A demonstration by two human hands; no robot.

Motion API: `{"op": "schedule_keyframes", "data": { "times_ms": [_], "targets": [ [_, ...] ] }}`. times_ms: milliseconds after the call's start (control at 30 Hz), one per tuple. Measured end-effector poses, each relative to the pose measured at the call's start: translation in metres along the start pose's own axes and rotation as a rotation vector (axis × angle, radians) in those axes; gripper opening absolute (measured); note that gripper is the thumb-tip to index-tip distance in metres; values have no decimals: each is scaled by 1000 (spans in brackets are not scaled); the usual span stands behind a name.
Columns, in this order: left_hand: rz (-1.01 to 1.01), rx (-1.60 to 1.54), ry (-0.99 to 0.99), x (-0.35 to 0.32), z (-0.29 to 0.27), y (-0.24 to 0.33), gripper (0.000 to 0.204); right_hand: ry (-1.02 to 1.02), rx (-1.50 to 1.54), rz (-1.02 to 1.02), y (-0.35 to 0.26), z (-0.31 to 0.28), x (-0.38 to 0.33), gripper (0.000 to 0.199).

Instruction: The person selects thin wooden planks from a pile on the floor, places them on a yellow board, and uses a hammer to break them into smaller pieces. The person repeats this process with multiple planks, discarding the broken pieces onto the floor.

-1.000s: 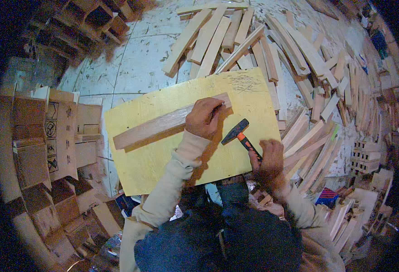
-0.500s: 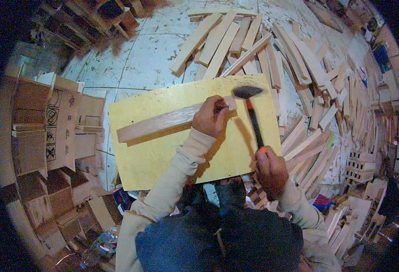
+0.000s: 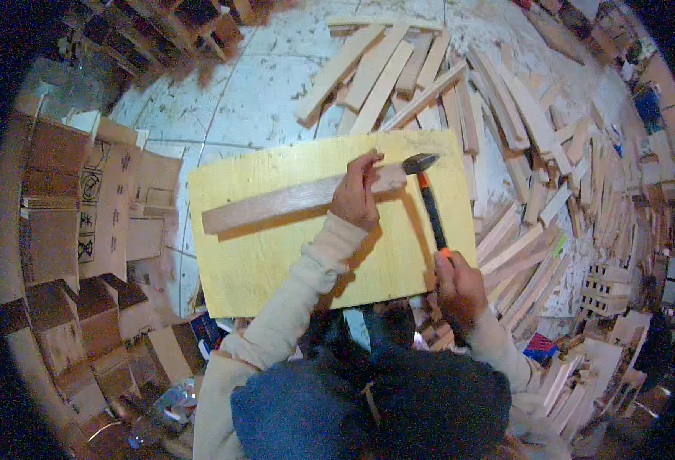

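A long, pale wooden strip (image 3: 276,203) lies slantwise on a yellow board (image 3: 314,264) in front of me. My left hand (image 3: 355,193) is across the strip toward its right end, its fingers closed around the wood; their undersides are hidden. In my right hand (image 3: 460,287) is a hammer (image 3: 432,211) with a black and orange handle, gripped near the handle's lower end. The dark hammer head is right by the strip's right end, seemingly touching it. Whether a nail stands there cannot be made out.
Loose wooden strips (image 3: 379,77) lie piled on the tiled floor (image 3: 238,100) beyond the board, with more heaped to the right (image 3: 521,268). Cardboard boxes (image 3: 111,207) stand on the left. A pale block with holes (image 3: 607,286) sits at the far right.
The hammer head has come down and nearer to the strip's end. My left hand's fingers have straightened somewhat and lifted at the tips. The strip lies almost as before.
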State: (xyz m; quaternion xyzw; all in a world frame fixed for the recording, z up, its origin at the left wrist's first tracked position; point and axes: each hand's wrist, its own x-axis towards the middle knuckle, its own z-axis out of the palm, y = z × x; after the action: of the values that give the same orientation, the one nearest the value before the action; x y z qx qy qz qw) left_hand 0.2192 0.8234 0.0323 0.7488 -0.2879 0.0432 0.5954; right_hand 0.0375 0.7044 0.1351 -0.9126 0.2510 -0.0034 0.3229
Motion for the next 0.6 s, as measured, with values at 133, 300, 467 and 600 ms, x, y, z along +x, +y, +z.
{"op": "schedule_keyframes", "data": {
  "times_ms": [133, 300, 467, 600],
  "targets": [
    [-57, -36, -5, -1, 0, -2, 45, 192, 99, -188, 26, -5, -17, 23],
    [-4, -87, 0, 0, 1, -4, 45, -40, 295, -106, 7, 11, -5, 27],
    [31, 10, 11, 1, 0, -4, 35, 267, 291, -17, 0, 5, 7, 30],
    [-77, -78, -26, 0, -2, -2, 48, 216, 1156, -501, 2, 11, 2, 30]
  ]
}}
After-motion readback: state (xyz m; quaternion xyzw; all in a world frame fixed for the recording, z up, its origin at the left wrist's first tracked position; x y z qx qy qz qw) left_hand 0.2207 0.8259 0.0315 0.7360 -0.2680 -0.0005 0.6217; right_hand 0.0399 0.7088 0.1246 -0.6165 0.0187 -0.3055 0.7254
